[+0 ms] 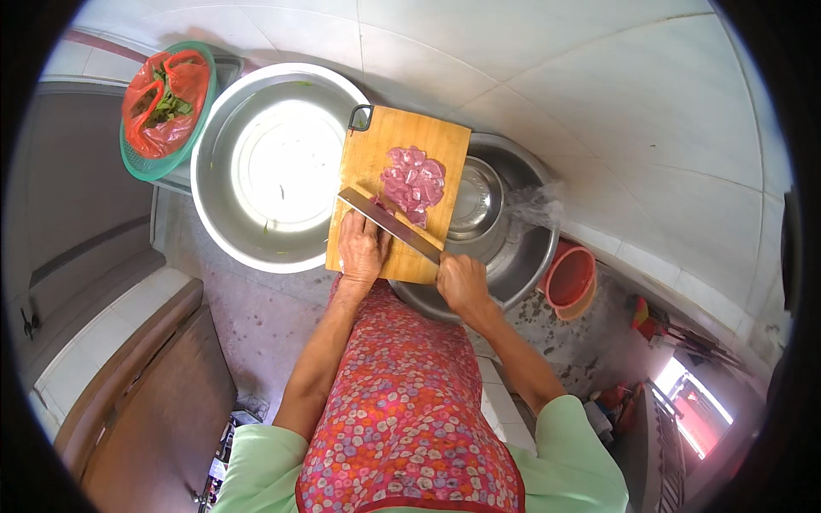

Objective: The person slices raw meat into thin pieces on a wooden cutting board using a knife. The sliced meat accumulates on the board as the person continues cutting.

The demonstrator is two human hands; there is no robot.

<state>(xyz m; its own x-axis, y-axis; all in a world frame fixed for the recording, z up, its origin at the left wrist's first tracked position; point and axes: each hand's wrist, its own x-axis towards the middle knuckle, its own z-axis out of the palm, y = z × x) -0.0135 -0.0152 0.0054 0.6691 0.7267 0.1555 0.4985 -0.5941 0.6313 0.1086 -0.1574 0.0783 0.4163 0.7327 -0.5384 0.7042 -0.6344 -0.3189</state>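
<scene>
A wooden cutting board (363, 154) with a dark corner handle lies across the rims of two metal basins. On it sits a pile of sliced raw red meat (413, 184). My right hand (462, 282) is closed round the handle of a kitchen knife (393, 227), whose wide blade slants up to the left across the board. Just below the blade, my left hand (363, 246) presses down with bent fingers close to its edge. A bit of meat shows by the blade near those fingertips; whatever lies beneath them is hidden.
Left stands a large metal basin (205, 184) of water with green bits. Beyond it, a green basket (135, 167) holds leafy greens in a red bag. At right, a grey basin (530, 274) holds a metal bowl (487, 201) and clear plastic. Red buckets (571, 278) stand near the tiled wall.
</scene>
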